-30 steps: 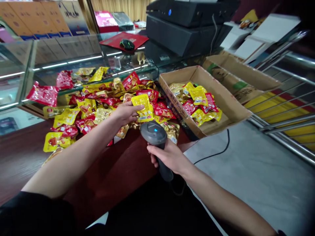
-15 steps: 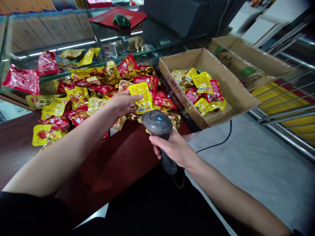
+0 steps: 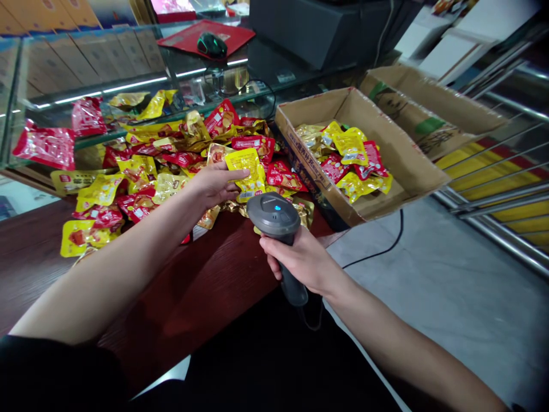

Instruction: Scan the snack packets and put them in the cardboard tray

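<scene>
Wood-grained reddish tabletop, glossy yellow packet and rounded scanner in hands

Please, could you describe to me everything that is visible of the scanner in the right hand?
The scanner is dark grey and looks like plastic, with a broad rounded head and a lit blue light on top. The right hand wraps its handle, which slants down toward the wearer. A thin dark cord shows below. The head is close to the yellow packet; whether they touch is unclear. Its front face is hidden.
</scene>
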{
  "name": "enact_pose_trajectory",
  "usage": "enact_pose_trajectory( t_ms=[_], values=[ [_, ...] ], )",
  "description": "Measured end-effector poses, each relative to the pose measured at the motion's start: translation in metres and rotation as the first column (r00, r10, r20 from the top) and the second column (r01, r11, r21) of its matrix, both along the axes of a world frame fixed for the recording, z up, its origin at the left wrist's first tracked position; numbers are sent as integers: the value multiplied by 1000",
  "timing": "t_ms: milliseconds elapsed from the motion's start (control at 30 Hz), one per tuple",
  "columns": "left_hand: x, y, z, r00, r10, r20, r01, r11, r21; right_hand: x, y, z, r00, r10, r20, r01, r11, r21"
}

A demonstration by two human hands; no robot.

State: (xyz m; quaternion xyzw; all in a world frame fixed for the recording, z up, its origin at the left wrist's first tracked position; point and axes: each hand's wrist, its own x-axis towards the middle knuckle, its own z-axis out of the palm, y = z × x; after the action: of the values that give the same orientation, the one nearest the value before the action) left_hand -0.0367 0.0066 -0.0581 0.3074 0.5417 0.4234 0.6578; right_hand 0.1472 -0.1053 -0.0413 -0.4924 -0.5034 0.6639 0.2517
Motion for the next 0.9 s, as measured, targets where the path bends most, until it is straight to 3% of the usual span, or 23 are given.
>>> enact_pose_trajectory(
  t_ms=[367, 533, 600, 667, 767, 900],
  values=[
    [1, -1, 2, 1000, -25, 11, 25, 1000, -7, 5, 4, -2, 999, -1, -37, 3, 999, 49],
    [0, -1, 14, 994, -57, 96, 62, 997, -49, 13, 35, 15, 971, -213, -105, 233, 945, 231],
    [4, 2, 24, 983, -98, 155, 106, 993, -48, 17, 56, 25, 954, -259, -152, 283, 944, 168],
    [10, 8, 38, 974, -136, 179, 145, 989, -37, 23, 78, 37, 948, -259, -185, 263, 965, -6],
    [27, 21, 63, 967, -190, 167, 192, 981, 5, 40, 102, 60, 926, -298, -233, 247, 943, -224],
    [68, 48, 105, 945, -270, 186, 267, 963, 39, 80, 116, 103, 886, -388, -256, 338, 916, -218]
  ],
)
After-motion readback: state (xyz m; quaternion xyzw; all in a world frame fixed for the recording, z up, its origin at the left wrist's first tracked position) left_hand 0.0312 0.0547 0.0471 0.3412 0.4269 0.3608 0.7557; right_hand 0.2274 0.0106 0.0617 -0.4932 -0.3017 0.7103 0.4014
